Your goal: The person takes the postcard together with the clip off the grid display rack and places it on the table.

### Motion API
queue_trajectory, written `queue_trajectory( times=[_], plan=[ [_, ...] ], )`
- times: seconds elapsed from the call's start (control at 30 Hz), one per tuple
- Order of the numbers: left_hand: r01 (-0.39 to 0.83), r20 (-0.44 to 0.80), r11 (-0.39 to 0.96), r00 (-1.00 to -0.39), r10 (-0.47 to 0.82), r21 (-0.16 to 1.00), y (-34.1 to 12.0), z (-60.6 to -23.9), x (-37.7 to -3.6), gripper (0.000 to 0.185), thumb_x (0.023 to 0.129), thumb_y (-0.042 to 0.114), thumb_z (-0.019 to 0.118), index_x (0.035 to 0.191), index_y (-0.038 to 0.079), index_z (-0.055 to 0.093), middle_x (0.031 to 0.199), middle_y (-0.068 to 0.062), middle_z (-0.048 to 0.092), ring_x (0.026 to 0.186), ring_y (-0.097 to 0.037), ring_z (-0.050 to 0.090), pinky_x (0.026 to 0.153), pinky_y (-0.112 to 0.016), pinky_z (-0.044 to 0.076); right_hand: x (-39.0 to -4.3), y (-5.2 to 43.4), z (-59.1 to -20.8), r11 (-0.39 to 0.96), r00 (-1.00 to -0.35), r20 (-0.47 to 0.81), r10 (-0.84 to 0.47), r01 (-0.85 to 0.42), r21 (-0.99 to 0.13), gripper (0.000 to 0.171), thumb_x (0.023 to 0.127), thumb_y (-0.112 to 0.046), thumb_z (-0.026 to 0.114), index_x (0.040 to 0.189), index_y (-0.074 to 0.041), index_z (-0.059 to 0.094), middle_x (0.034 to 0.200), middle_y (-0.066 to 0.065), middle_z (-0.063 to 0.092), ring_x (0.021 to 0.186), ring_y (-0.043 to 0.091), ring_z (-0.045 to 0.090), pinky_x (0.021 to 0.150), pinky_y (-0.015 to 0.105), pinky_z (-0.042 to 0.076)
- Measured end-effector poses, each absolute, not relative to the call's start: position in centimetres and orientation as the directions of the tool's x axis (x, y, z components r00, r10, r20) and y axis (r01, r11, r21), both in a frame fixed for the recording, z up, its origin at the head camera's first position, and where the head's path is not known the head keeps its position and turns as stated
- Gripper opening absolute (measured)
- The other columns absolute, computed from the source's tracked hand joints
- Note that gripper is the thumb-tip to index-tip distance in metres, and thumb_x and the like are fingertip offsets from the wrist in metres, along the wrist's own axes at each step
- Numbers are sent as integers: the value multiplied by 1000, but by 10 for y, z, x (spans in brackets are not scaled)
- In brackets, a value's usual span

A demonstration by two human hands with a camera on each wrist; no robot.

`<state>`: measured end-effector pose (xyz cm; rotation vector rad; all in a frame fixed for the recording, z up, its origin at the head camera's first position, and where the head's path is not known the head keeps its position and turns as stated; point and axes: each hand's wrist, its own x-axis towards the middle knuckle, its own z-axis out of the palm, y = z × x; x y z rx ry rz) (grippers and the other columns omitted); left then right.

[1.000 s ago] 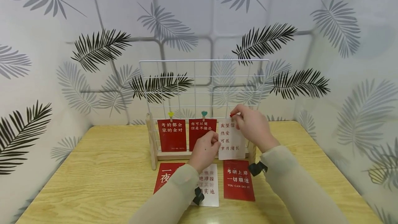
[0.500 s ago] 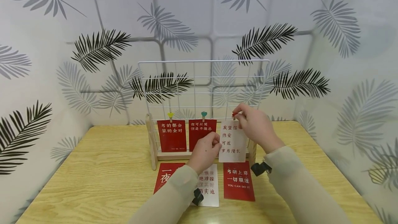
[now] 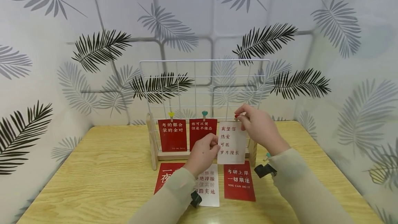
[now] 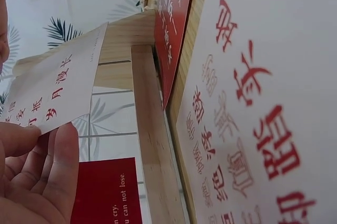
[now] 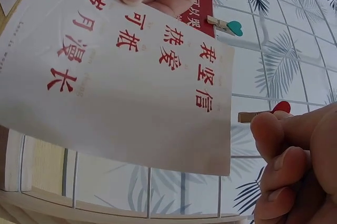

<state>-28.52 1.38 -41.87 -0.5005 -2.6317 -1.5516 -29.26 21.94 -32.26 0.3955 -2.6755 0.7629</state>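
My left hand (image 3: 202, 152) pinches a white card (image 4: 63, 81) with red characters by its left edge, between thumb and fingers. The card hangs in front of a white wire grid rack (image 3: 203, 92). In my right hand (image 3: 259, 127) thumb and finger pinch a small wooden clothespin (image 5: 255, 116) with a red heart. Its tip is just past the card's top edge in the right wrist view, with a narrow gap between. Beside the white card, two red cards hang on the grid, one under a yellow-heart clothespin (image 3: 171, 116), the other under a teal-heart clothespin (image 3: 204, 115).
A red card (image 3: 238, 180), a white card (image 3: 208, 196) and another red card (image 3: 164, 175) lie on the wooden table (image 3: 77, 175) before the rack. The left forearm partly covers two of them. Another teal clothespin (image 3: 267, 156) lies by the right sleeve.
The white card has come slightly down, away from the grid wire. My right hand has shifted a little to the right with the red-heart clothespin, away from the card's top edge.
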Motion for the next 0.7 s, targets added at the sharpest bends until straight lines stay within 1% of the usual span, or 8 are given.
queue_trajectory(
  times=[0.1, 0.33, 0.5, 0.7],
  plan=[
    [295, 196, 438, -946, 257, 849, 11, -418, -284, 9, 102, 17, 63, 110, 20, 61, 92, 6, 62, 84, -15, 59, 75, -28, 54, -291, 221, -322, 813, -910, 378, -171, -346, -467, 15, 107, -25, 52, 116, -19, 63, 74, 3, 62, 52, 20, 48, 47, 35, 43],
    [290, 195, 451, -950, 244, 844, 5, -419, -281, 6, 102, 17, 63, 106, 21, 62, 90, 6, 62, 80, -14, 59, 72, -28, 53, -289, 227, -323, 802, -910, 382, -163, -347, -486, 15, 106, -23, 54, 116, -18, 64, 73, 4, 63, 56, 20, 50, 48, 35, 43],
    [281, 190, 438, -952, 241, 854, -1, -420, -278, 6, 102, 17, 63, 106, 21, 62, 90, 5, 62, 80, -14, 60, 72, -28, 53, -286, 231, -323, 794, -923, 354, -152, -328, -513, 17, 106, -23, 54, 118, -16, 63, 75, 4, 62, 55, 21, 48, 48, 35, 42],
    [286, 191, 442, -950, 248, 850, -12, -418, -272, 7, 102, 17, 62, 108, 21, 62, 92, 4, 62, 79, -15, 61, 72, -28, 54, -284, 236, -325, 782, -928, 334, -166, -330, -529, 16, 107, -23, 53, 117, -15, 63, 72, 2, 61, 49, 20, 41, 44, 32, 36]
  ],
)
